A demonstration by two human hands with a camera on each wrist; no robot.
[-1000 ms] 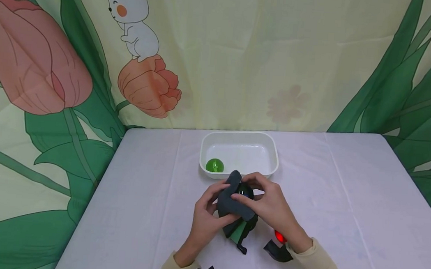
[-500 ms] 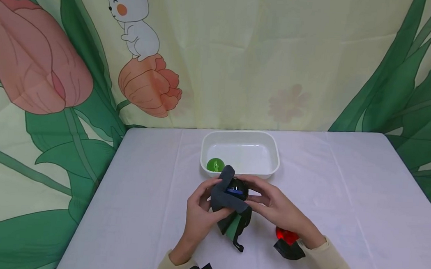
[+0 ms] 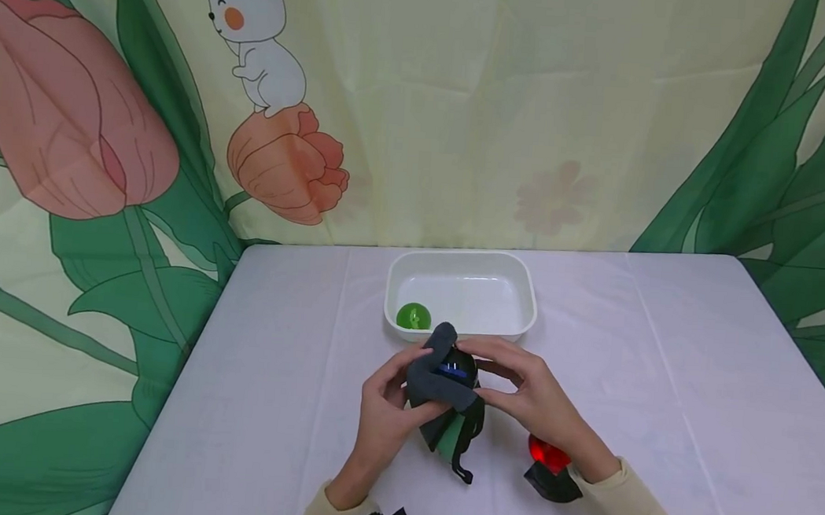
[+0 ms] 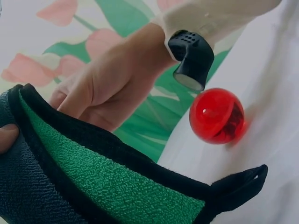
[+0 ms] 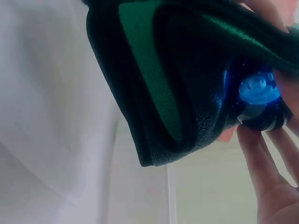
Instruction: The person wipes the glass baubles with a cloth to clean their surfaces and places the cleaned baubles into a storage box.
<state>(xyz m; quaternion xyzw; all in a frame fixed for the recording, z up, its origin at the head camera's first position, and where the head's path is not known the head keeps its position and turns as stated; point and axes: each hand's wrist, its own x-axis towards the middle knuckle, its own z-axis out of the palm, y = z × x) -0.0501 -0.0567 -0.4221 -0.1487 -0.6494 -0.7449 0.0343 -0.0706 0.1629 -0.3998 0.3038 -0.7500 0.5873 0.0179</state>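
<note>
A dark grey cloth [image 3: 440, 387] with black edging, a green fleecy inner side and a small loop hangs over the table. My left hand [image 3: 390, 414] grips its left side, with the thumb across the front. Tucked in the cloth's fold is a clear blue ball [image 5: 258, 88], which looks nearly black in the head view. My right hand [image 3: 535, 387] pinches this ball from the right, fingers above and thumb below. A clear red ball [image 4: 217, 115] lies on the table beside my right wrist, partly hidden by it in the head view.
A white rectangular tray [image 3: 532, 296] stands behind the hands, holding a clear green ball [image 3: 414, 316] in its near left corner. White cloth covers the table [image 3: 270, 375]. A printed curtain [image 3: 448, 134] hangs along the back edge. Black cameras sit on both wrists.
Both hands have shifted slightly left with the cloth and ball. My right thumb has moved off the cloth's front to the ball's side. More of the red ball shows.
</note>
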